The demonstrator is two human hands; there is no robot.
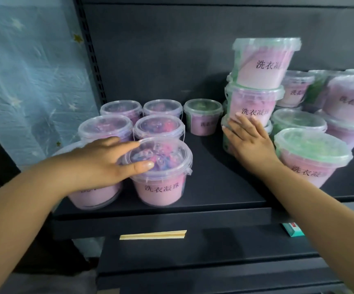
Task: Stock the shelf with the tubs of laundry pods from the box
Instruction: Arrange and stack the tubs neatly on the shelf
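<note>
On the lower shelf (pixel 193 257), closest to the person, lay a pale paper strip (pixel 152 234) and, off to the right, a small teal box (pixel 293 229) partly hidden by the right arm.

Above it ran the front edge of the dark shelf (pixel 161 217) with the tubs on it. The front pink tub (pixel 161 187) stood close to that edge, with a second pink tub (pixel 95 196) touching it on the left. The left hand (pixel 99 162) lay open over both, its fingers stretched out and its thumb resting on the front tub's clear lid. It was not gripping anything.

On the right, a green-lidded tub (pixel 312 158) sat near the edge too. The right hand (pixel 250 141) was flat and open, its straight fingers pressed against the side of a stack of three tubs (pixel 254 102). The top tub (pixel 265 62) leaned a little to one side.

Between the two hands was a wide strip of bare shelf floor (pixel 210 166), running from the front edge to the back.

Behind the left hand stood four more pink tubs (pixel 159 126) in two tight rows. A small green tub (pixel 202 117) stood alone beside them. More tubs (pixel 346 98) crowded the far right corner.

Last came the dark back wall (pixel 172 49), a post with holes (pixel 91 49), and a blue sheet with stars (pixel 29 71).
</note>
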